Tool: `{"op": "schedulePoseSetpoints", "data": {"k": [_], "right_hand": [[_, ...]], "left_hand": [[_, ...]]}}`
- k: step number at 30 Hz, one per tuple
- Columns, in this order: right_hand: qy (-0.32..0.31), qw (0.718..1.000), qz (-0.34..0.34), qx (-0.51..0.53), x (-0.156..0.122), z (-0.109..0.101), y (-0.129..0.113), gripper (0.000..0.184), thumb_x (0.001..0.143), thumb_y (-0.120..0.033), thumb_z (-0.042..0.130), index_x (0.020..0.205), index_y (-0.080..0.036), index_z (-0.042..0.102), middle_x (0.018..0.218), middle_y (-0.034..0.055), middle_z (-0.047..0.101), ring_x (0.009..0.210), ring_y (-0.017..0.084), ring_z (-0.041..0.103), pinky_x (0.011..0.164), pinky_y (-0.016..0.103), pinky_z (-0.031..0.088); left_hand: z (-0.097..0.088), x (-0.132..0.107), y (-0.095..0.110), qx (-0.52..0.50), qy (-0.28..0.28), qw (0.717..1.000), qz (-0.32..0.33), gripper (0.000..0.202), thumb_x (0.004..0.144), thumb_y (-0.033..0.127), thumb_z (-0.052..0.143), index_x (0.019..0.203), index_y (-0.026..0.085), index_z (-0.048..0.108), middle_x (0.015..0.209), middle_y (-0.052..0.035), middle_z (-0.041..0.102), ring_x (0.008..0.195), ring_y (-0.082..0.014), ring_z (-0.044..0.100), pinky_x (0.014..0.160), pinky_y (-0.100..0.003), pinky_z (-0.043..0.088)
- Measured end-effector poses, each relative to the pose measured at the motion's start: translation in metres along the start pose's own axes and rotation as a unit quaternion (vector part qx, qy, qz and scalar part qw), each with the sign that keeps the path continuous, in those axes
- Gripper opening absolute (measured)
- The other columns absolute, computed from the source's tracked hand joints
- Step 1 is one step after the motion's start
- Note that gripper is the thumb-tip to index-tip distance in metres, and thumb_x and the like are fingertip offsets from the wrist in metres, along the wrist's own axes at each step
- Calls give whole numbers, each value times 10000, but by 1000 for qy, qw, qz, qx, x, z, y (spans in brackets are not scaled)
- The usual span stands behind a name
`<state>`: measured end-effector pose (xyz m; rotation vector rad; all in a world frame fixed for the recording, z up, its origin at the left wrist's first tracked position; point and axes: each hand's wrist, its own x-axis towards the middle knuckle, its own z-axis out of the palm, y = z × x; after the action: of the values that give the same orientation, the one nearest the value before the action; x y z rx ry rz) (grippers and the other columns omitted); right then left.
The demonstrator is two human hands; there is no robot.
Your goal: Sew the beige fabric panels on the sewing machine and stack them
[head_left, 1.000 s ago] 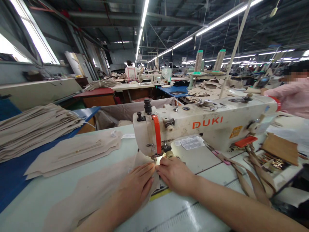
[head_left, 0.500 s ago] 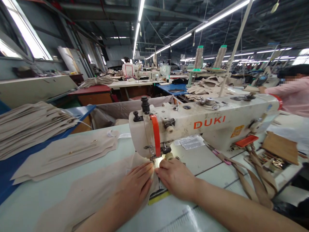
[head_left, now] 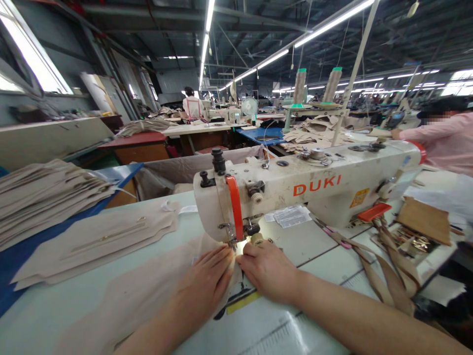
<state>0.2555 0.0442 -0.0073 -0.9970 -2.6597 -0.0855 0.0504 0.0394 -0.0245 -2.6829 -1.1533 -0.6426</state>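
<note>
A white DUKI sewing machine (head_left: 314,190) stands on the pale green table (head_left: 55,315). A beige fabric piece (head_left: 148,291) lies under its needle. My left hand (head_left: 207,288) lies flat on the fabric, fingers stretched toward the needle. My right hand (head_left: 268,271) rests just right of the needle with its fingers curled and pressed on the fabric edge. The fingertips of both hands almost meet at the presser foot.
More beige pieces (head_left: 99,239) lie to the left and a tall stack (head_left: 44,197) sits on a blue surface. Beige straps (head_left: 384,276) and metal parts lie at right. A person in pink (head_left: 443,143) works at right; another sits far back.
My hands stay at the needle. The view has shifted slightly, so the machine and the fabric sit a little further left in the picture.
</note>
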Motion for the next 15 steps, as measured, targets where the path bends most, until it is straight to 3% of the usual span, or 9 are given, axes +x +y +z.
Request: {"op": "schedulePoseSetpoints", "data": {"k": [9,15], "right_hand": [[11,1000,2,-6,-2,-1,0,131,930,-188,535,838,-169,626,831,49,607,831,183,509,752,288,403],[70,996,-37,40,-9,1,-3,160,916,-164,532,792,-168,634,783,39,608,816,188,520,747,292,403]], "left_hand": [[5,4,-9,17,4,1000,-7,334,934,267,417,1150,154,646,1158,-120,699,1071,-256,657,910,-427,554],[-19,-43,15,51,-28,998,-12,380,905,243,477,1269,195,576,1285,-88,635,1151,-208,615,972,-363,512]]}}
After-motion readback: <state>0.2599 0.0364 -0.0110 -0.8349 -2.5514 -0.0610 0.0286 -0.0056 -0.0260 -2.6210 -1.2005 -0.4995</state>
